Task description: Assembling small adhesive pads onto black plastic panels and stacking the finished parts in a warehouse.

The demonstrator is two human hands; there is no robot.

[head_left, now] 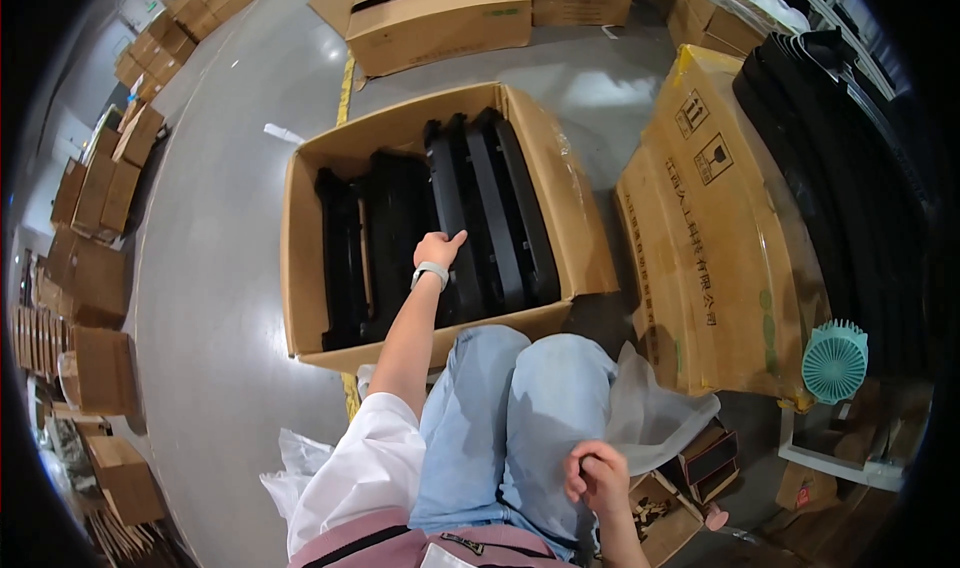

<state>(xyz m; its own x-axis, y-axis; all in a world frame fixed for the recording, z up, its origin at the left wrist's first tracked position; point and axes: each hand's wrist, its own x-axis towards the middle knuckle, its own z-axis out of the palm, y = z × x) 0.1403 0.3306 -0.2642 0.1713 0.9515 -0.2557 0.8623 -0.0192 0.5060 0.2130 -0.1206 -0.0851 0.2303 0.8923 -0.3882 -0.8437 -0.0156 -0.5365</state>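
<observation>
My left hand (pixel 437 251) reaches into an open cardboard carton (pixel 565 188) in front of my knees. Its fingers are curled over one of the long black panels (pixel 446 190) standing on edge there, with the thumb pointing right. Several more black panels (pixel 500 218) stand side by side in the carton, their lower parts hidden. Above my right thigh, my right hand (pixel 598 476) is held with its fingers curled in. A small dark spot shows at those fingers, too small to name.
A tall taped carton (pixel 700 228) stands at the right, beside a stack of black curved parts (pixel 840 168). A teal fan (pixel 836 361) sits at its near corner. Clear plastic (pixel 650 418) lies by my right knee, near a small open box (pixel 665 518). More cartons (pixel 440 33) stand ahead.
</observation>
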